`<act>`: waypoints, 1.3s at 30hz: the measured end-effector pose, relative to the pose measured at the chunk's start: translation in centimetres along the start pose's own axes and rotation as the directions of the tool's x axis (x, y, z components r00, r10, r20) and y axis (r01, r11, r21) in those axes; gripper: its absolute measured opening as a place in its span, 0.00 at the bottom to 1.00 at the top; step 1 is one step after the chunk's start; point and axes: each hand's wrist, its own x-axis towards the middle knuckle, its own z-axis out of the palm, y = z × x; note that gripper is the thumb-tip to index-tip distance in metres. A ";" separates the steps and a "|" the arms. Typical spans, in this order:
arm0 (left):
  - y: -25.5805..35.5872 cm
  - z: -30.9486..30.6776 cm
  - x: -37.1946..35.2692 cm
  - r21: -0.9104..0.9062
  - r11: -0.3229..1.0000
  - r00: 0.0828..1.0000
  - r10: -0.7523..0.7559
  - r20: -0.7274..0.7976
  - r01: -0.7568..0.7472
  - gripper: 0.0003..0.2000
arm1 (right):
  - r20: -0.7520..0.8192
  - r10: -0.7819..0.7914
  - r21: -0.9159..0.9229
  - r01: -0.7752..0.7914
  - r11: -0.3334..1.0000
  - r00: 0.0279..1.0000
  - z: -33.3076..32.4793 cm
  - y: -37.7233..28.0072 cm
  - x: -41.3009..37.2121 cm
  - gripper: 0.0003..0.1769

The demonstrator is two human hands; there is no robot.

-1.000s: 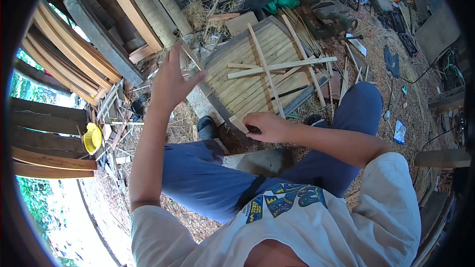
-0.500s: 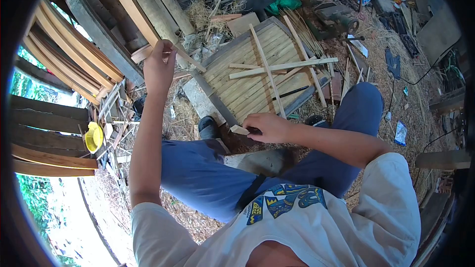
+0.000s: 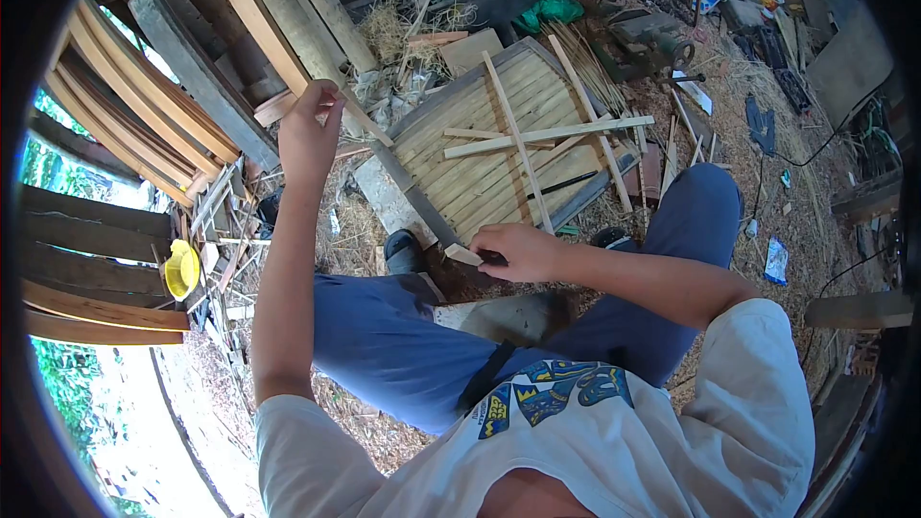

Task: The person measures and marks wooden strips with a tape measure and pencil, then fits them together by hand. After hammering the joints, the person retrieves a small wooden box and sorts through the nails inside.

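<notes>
My left hand (image 3: 309,134) is raised at the left, its fingers closed around a wooden strip (image 3: 369,126). Part of a light piece of wood (image 3: 273,108) sticks out on the other side of that hand. Low in front of me, my right hand (image 3: 523,252) is curled round a small pale-tipped piece (image 3: 463,254); its dark inner part is mostly hidden by the fingers, and I cannot tell its kind. Beyond both hands lies a slatted wooden panel (image 3: 451,168) in a grey frame, with a crossing light strip (image 3: 547,135) and other strips on top.
Long boards (image 3: 251,10) lean at the upper left, near curved timbers (image 3: 144,86). A yellow bowl (image 3: 180,270) sits at the left among wood scraps. Shavings cover the ground, where a dark glove-like item (image 3: 761,123) and a blue-white packet (image 3: 776,260) lie to the right.
</notes>
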 end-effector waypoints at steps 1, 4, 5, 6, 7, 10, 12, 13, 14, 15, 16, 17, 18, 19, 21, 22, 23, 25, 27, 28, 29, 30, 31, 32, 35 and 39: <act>-0.1 0.0 0.0 0.016 1.000 1.000 -0.005 0.003 0.005 0.10 | 0.002 0.001 -0.004 -0.001 1.000 1.000 -0.1 -0.1 0.0 0.14; 0.1 0.0 -0.1 0.007 0.999 0.999 -0.031 -0.010 0.031 0.14 | -0.001 0.000 -0.001 0.000 1.000 1.000 -0.1 -0.1 -0.1 0.14; 0.2 0.0 -0.1 -0.006 0.999 0.999 -0.041 -0.017 0.041 0.15 | -0.004 -0.001 0.003 0.001 1.000 1.000 -0.1 -0.1 -0.1 0.14; -0.1 0.0 -0.1 -0.001 0.999 0.999 -0.033 -0.014 0.033 0.17 | 0.006 0.008 0.004 -0.008 1.000 1.000 -0.1 -0.2 0.0 0.14; -0.6 0.1 -0.1 0.003 1.000 1.000 -0.025 -0.010 0.025 0.18 | 0.015 0.018 0.006 -0.018 1.000 1.000 -0.2 -0.3 0.0 0.14; -0.5 0.1 -0.1 0.000 1.000 1.000 -0.030 -0.006 0.030 0.19 | -0.009 0.015 0.033 -0.015 0.999 1.000 -0.2 -0.5 0.0 0.12; -0.4 0.1 0.0 -0.001 0.999 0.999 -0.032 -0.008 0.032 0.18 | -0.025 0.010 0.049 -0.008 0.999 1.000 -0.2 -0.5 0.0 0.11; -0.4 0.1 0.0 0.001 1.000 1.000 -0.028 -0.009 0.028 0.18 | -0.023 0.011 0.053 -0.010 0.999 1.000 -0.1 -0.4 -0.1 0.11; -0.4 0.1 -0.1 0.004 1.000 1.000 -0.025 -0.011 0.025 0.18 | -0.021 0.013 0.057 -0.011 0.998 1.000 -0.1 -0.4 -0.1 0.11; -0.4 0.1 -0.1 0.010 1.000 1.000 -0.026 -0.009 0.026 0.18 | -0.013 0.012 0.043 -0.012 0.999 1.000 -0.1 -0.3 -0.1 0.12; -0.4 0.0 0.0 0.015 1.000 1.000 -0.026 -0.008 0.026 0.17 | -0.004 0.013 0.029 -0.013 0.999 1.000 -0.1 -0.2 0.0 0.13; -0.4 0.0 0.0 0.020 0.999 1.000 -0.027 -0.007 0.027 0.17 | 0.004 0.013 0.015 -0.013 1.000 1.000 -0.1 -0.1 0.0 0.15; -0.4 0.0 0.0 0.017 1.000 1.000 -0.026 -0.009 0.026 0.17 | 0.005 0.013 0.013 -0.013 1.000 1.000 -0.1 -0.1 0.0 0.15; -0.4 0.1 -0.1 0.014 1.000 1.000 -0.024 -0.011 0.025 0.17 | 0.005 0.014 0.011 -0.014 1.000 1.000 -0.1 -0.1 0.0 0.15; -0.4 0.1 -0.1 0.006 1.000 1.000 -0.023 -0.012 0.023 0.17 | -0.001 0.010 0.011 -0.010 1.000 1.000 -0.1 -0.2 -0.1 0.14; -0.5 0.2 -0.1 0.000 1.000 1.000 -0.022 -0.011 0.022 0.17 | -0.008 0.006 0.013 -0.006 1.000 1.000 -0.1 -0.2 -0.1 0.14; -0.5 0.2 0.0 -0.005 1.000 1.000 -0.021 -0.012 0.021 0.17 | -0.015 0.001 0.015 -0.001 1.000 1.000 -0.1 -0.2 -0.1 0.14; -0.5 0.2 0.0 0.007 1.000 1.000 -0.012 -0.002 0.012 0.16 | -0.015 0.033 0.043 -0.033 0.999 0.999 -0.3 -0.6 -0.1 0.13; -0.4 0.1 -0.1 0.011 1.000 1.000 -0.009 0.004 0.009 0.16 | -0.015 0.072 0.072 -0.071 0.995 0.997 -0.6 -1.0 -0.1 0.14; -0.2 0.1 -0.1 0.008 1.000 1.000 -0.010 0.004 0.010 0.16 | -0.013 0.095 0.087 -0.094 0.992 0.995 -0.7 -1.2 0.0 0.15; -0.2 0.1 -0.1 0.006 1.000 1.000 -0.012 0.005 0.012 0.16 | -0.012 0.119 0.102 -0.117 0.988 0.993 -0.7 -1.3 -0.1 0.17; -0.1 0.1 -0.1 0.004 1.000 1.000 -0.012 0.007 0.012 0.15 | -0.055 0.124 0.111 -0.118 0.987 0.991 -0.5 -1.0 -0.1 0.19; -0.1 0.1 -0.1 0.003 1.000 1.000 -0.011 0.009 0.011 0.15 | -0.098 0.130 0.119 -0.118 0.986 0.987 -0.1 -0.6 -0.1 0.20; -0.1 0.1 -0.1 0.003 1.000 1.000 -0.011 0.010 0.011 0.15 | -0.142 0.135 0.128 -0.117 0.985 0.981 0.2 -0.3 -0.2 0.22; -0.2 0.1 -0.1 -0.009 1.000 1.000 -0.011 0.008 0.011 0.14 | -0.163 0.244 0.097 -0.230 0.968 0.956 0.0 -0.5 0.1 0.25; 0.0 0.2 -0.1 -0.027 0.999 1.000 0.017 0.020 -0.017 0.11 | -0.230 0.203 0.025 -0.203 0.979 0.952 -0.1 -0.1 0.4 0.28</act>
